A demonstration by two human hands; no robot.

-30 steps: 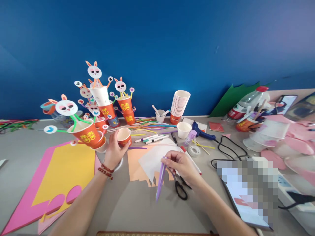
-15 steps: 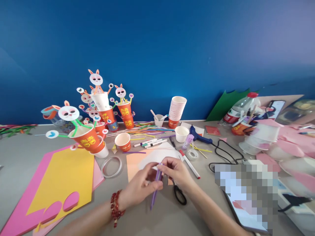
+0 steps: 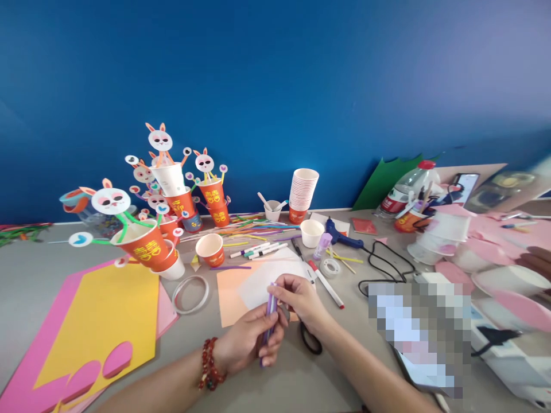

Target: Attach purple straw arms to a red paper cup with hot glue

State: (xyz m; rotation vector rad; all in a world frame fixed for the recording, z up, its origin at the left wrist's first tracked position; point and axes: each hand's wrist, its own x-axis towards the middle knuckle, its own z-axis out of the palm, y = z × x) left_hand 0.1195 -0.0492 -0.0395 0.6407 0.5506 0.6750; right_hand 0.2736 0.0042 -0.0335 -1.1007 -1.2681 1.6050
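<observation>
A craft workspace, judging by the glue gun (image 3: 345, 239), markers (image 3: 258, 251), coloured paper (image 3: 112, 304) and paper-cup rabbits (image 3: 144, 245)

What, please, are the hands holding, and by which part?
Purple pipe cleaners: the right hand pinches their upper end, while the left hand grips them lower down.

Fairly bright, blue wall (image 3: 241, 86) paler at upper right, stretched side edges, partly pixelated screen (image 3: 419, 362)

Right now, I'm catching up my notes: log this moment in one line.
left hand: grips purple strips; right hand: pinches their upper end; red cup: upright on table
</observation>
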